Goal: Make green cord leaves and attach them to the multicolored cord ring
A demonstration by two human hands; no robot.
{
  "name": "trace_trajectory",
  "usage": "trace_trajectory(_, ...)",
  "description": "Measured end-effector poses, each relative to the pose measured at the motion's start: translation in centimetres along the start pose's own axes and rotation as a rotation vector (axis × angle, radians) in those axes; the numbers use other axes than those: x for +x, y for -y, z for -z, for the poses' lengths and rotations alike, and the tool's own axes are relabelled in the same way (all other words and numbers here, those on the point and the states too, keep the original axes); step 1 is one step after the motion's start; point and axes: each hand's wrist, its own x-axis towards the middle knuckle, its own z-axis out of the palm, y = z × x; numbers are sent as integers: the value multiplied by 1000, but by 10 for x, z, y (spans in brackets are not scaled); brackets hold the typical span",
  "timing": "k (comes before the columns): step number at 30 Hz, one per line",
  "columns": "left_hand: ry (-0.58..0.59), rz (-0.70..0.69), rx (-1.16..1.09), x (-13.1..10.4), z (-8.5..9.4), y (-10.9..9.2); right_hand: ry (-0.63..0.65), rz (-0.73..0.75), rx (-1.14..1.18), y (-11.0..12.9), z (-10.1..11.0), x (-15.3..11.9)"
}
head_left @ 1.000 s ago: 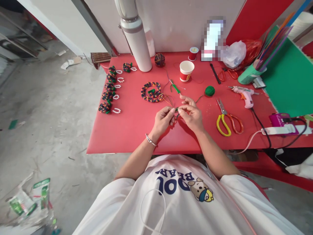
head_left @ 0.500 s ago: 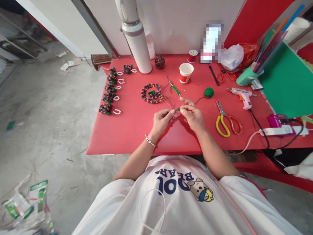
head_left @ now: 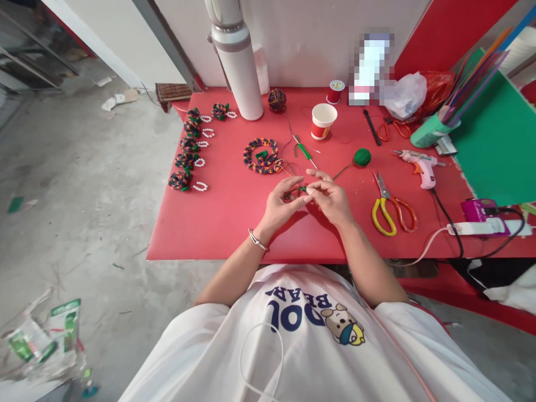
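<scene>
Over the front of the red table, my right hand pinches a small piece of green yarn between thumb and fingertips. My left hand is beside it, thumb and index finger apart, with a dark strand of the yarn looping between them. Whether its other fingers touch the strand is hidden. From the right hand a strand runs to a green yarn ball. A crochet hook with a green grip lies just beyond my fingers. Left of it rests a curled multicoloured braided cord with a green piece inside the curl.
Several yarn rosettes with white bead loops line the left side. A white flask, a paper cup and a thread spool stand behind. To the right lie scissors, a pink glue gun and a power strip.
My left thumb and index finger have parted from their pinch on the yarn. My right hand keeps its pinch. The whole view has shifted slightly.
</scene>
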Motion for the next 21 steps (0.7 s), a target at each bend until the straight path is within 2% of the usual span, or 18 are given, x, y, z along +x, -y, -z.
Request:
trace_trajectory(4, 46, -21, 11, 0, 1, 3, 29, 49, -86, 1, 2, -1)
trace_trajectory(11, -28, 22, 48, -1, 2, -2, -21, 71, -126, -2, 3, 0)
trace_trajectory(16, 13, 88, 4, -2, 1, -6, -76, 68, -104, -3, 2, -1)
trace_trajectory(21, 71, 174, -118, 0, 1, -2, -72, 75, -87, -1, 1, -1)
